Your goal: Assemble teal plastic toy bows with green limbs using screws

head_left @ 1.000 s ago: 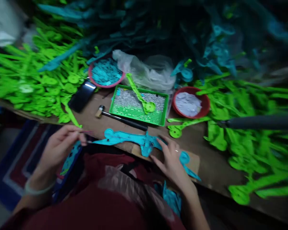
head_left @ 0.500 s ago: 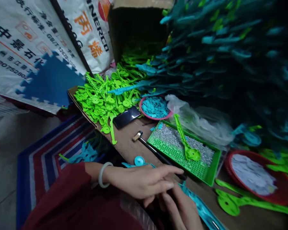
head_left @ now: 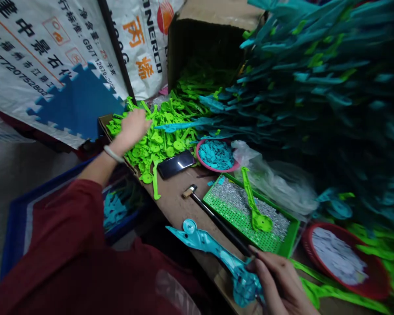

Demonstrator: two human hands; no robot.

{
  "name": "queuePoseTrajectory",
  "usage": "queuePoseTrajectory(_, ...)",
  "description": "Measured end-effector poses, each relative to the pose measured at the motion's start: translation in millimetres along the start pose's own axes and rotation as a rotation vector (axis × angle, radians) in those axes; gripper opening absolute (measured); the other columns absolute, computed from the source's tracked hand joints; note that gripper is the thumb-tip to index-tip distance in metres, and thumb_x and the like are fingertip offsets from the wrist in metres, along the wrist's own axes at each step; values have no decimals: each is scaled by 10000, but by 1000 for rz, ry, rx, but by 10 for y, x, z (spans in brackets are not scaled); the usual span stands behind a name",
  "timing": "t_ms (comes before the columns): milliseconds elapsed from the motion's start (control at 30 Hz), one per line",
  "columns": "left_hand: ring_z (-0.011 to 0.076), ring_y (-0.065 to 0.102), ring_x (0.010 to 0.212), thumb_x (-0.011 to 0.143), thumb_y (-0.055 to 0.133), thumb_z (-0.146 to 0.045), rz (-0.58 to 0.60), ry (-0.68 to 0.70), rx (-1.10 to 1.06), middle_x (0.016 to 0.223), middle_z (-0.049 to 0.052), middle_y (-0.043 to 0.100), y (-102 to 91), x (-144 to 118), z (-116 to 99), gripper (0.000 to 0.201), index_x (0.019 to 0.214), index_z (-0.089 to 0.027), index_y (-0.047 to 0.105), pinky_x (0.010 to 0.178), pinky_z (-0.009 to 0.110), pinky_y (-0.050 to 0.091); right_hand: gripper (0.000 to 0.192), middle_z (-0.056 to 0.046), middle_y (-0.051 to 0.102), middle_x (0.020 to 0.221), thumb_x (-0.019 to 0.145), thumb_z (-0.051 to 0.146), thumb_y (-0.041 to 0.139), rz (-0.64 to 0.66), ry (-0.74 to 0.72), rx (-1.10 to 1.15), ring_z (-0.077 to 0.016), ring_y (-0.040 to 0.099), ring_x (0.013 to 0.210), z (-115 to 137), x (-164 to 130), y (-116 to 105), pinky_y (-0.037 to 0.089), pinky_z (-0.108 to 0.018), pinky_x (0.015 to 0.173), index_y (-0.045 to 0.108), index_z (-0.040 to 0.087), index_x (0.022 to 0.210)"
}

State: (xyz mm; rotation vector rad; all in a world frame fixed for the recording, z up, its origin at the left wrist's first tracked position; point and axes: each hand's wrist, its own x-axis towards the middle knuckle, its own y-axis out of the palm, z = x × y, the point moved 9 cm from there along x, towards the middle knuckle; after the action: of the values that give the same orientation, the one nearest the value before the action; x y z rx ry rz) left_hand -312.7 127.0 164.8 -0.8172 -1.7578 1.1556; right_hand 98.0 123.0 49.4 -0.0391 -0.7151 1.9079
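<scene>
My left hand (head_left: 133, 125) reaches far out to the left, onto a heap of bright green plastic parts (head_left: 160, 135). Its fingers dip into the heap, and a grip cannot be made out. My right hand (head_left: 280, 282) lies at the near edge of the wooden bench (head_left: 175, 205), closed on the wide end of a long teal plastic part (head_left: 213, 247). Its fingertips touch the end of a black-handled hammer (head_left: 213, 216) that lies across the bench. My dark red sleeve fills the lower left.
A green mesh tray (head_left: 285, 245) of small silver pieces has a green part lying in it. Around it are a pink bowl (head_left: 216, 155) of teal bits, a red bowl (head_left: 348, 258) of white discs, a phone (head_left: 176, 164) and a clear bag (head_left: 276, 175). Teal parts pile up behind; a cardboard box (head_left: 203, 39) stands at the back.
My left hand has left the teal part and stretched out to the green heap. The view has swung left and up. My right hand stays on the teal part.
</scene>
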Motion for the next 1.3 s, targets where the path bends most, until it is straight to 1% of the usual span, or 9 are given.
queuePoseTrajectory(100,347,588,1089,944,475,-435,-9,-70,148,1103,203,621,37,26,32,458,1173,-58,599,883,439,473,156,-52,651,884,923,226,594,5,44,50,-174,653,770,-12,-189,-35,541,-271,649,713,244,1023)
queuePoseTrajectory(167,302,618,1059,948,468,-422,81,229,63,1107,133,634,347,-201,-587,382,1172,-149,613,861,393,483,132,-31,665,837,916,213,613,115,56,150,-157,658,756,47,-288,113,538,-255,652,717,247,989)
queuePoseTrajectory(300,200,666,812,936,523,-304,557,857,-129,903,53,685,1219,-1106,-2128,164,960,-218,661,710,285,486,86,-24,673,854,925,216,617,381,53,354,-135,651,807,224,-462,479,513,-240,706,692,219,966)
queuePoseTrajectory(367,204,671,778,904,515,-136,669,923,-50,873,70,688,1595,-1261,-2629,200,1043,-196,646,692,291,480,98,-34,665,882,942,211,588,446,31,363,-129,636,828,298,-560,563,495,-236,712,676,204,985)
queuePoseTrajectory(467,245,681,829,886,427,-20,651,780,25,878,136,689,1955,-970,-2989,378,1217,-125,578,730,340,488,117,-43,645,894,958,196,555,420,16,308,-130,612,846,304,-682,533,479,-240,729,660,190,1007)
queuePoseTrajectory(700,302,670,851,908,413,-81,639,682,-1,858,196,675,2252,-581,-3015,328,1167,-53,611,725,394,473,95,-37,640,883,951,203,566,249,123,332,-138,614,841,30,-775,345,479,-255,738,656,196,979)
queuePoseTrajectory(900,238,633,724,959,469,-267,616,618,-144,764,124,664,2352,-529,-2988,259,1022,-102,658,672,346,443,144,-54,646,925,966,192,532,310,54,343,-151,607,873,71,-629,350,504,-281,756,649,198,1049)
queuePoseTrajectory(1133,200,643,915,983,501,-246,241,646,-514,999,83,684,1261,-800,-2714,191,1111,-159,614,809,319,485,117,-80,561,1154,948,162,536,-202,132,134,-204,580,1110,-133,-359,-347,509,-375,912,616,244,972)
queuePoseTrajectory(1300,136,637,703,973,554,-259,254,471,-651,918,19,689,1053,-1240,-2398,338,1306,-218,521,703,255,503,168,-110,563,1205,951,110,496,-19,-46,-19,-209,577,1151,128,8,20,524,-375,923,587,223,1036)
